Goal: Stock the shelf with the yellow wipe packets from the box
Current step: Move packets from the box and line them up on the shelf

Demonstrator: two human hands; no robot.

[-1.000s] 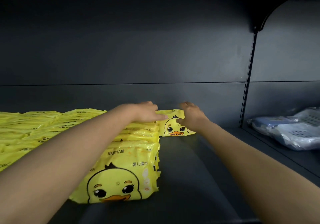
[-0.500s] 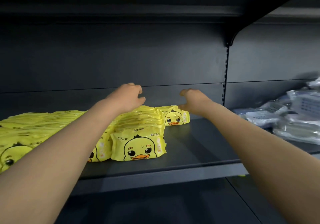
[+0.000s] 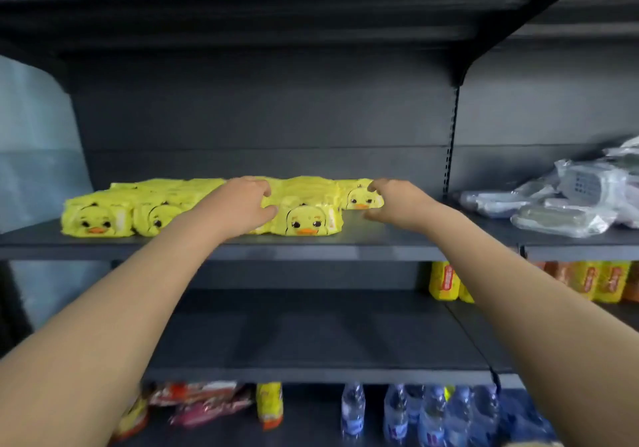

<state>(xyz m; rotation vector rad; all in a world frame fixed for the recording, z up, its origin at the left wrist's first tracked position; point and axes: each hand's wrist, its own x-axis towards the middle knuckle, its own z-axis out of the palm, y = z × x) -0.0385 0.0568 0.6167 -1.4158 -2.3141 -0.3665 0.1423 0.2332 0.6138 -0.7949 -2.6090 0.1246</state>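
Observation:
Yellow wipe packets with a duck face (image 3: 306, 220) stand in several rows on the dark middle shelf (image 3: 380, 239). One single packet (image 3: 356, 197) stands further back at the right end of the rows. My left hand (image 3: 242, 206) hovers in front of the rows with loosely curled fingers and holds nothing. My right hand (image 3: 394, 202) hangs beside the single packet, fingers relaxed, also holding nothing. No box is in view.
Clear-wrapped goods (image 3: 570, 204) lie on the same shelf to the right, past the upright post (image 3: 449, 156). The shelf below (image 3: 311, 336) is bare in the middle, with yellow packs (image 3: 446, 280) at its right. Water bottles (image 3: 397, 412) and snack bags stand on the lowest shelf.
Both hands have let go of the rear packet and drawn back from the shelf. The view has pulled away, so lower and upper shelves now show.

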